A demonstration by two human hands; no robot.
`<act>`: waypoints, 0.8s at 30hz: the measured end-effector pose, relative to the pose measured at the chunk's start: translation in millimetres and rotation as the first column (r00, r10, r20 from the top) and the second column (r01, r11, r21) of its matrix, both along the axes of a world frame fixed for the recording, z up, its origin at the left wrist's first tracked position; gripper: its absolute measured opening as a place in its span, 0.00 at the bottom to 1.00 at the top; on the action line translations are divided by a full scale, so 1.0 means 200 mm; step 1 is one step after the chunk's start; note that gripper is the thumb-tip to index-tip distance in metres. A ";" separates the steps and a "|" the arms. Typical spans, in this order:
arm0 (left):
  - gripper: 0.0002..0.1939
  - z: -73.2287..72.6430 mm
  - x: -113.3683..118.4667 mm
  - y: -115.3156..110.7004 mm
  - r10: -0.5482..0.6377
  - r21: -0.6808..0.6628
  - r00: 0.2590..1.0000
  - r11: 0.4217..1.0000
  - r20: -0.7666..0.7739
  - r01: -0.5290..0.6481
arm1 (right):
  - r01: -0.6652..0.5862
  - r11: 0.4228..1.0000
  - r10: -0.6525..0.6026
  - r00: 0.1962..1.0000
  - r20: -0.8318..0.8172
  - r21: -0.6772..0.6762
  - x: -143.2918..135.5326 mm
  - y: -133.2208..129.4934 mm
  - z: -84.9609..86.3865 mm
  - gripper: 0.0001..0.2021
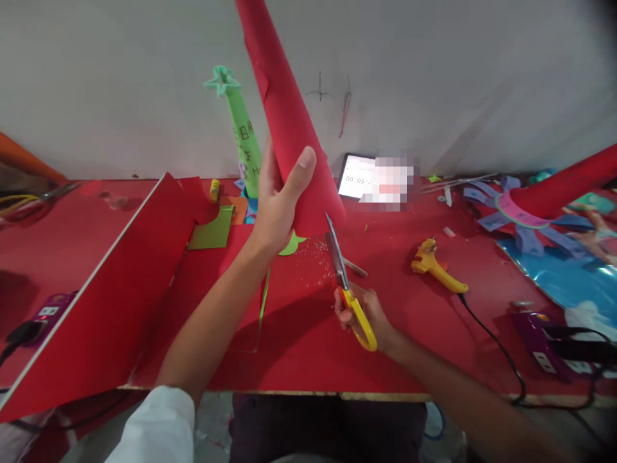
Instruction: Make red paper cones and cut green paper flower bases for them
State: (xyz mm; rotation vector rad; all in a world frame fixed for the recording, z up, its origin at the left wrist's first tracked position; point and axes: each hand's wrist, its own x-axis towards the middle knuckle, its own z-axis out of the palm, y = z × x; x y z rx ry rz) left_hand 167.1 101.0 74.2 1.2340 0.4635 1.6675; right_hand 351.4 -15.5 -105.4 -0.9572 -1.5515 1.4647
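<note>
Along the far left of a red-covered table (434, 334), a small purple power strip (45, 312) is sitting beside a large red sheet of card (101, 302) that is lying tilted, its white edge running up toward the middle. Just past it, a green paper scrap (212, 230) and a small yellow glue stick (214, 190) are resting near the wall, and behind them a finished green paper cone topped with a star (236, 128) is standing upright. Moving to the centre, the person's left hand (277, 206) is wrapping around a tall red paper cone (284, 122), fingers and thumb pressing closed on its lower part and holding it tilted, tip pointing up and to the left beyond the top of the view. Directly right of that, the right hand (364, 315) is gripping yellow-handled scissors (344, 283), fingers closed through the loops; the blades are parted and their tips are meeting the cone's bottom edge. Judging by the rolled shape, the cone is already formed, while its base appears to be mid-trim, with little paper bits (315, 254) scattered on the table beneath. Further right, a phone showing a timer (357, 177) is leaning against the wall, a yellow glue gun (436, 267) is lying with its black cord trailing off, and at the far right another person's hand (592, 235) is resting among purple paper strips (520, 222), near a second red cone (563, 186) and blue foil (569, 276).
</note>
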 end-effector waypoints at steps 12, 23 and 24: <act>0.18 0.07 0.02 -0.06 -0.021 -0.134 0.998 0.991 0.053 0.028 | -0.149 0.988 0.154 0.980 -0.130 0.048 -0.05 -0.01 0.10 0.38; 0.14 0.05 0.04 -0.07 0.288 -0.107 0.956 0.950 -0.060 -0.293 | -0.068 0.996 0.067 0.998 0.019 0.064 -0.03 0.03 0.12 0.38; 0.15 0.05 0.04 -0.07 0.299 -0.107 0.951 0.946 -0.073 -0.306 | -0.061 0.996 0.059 0.998 0.028 0.064 -0.03 0.03 0.14 0.39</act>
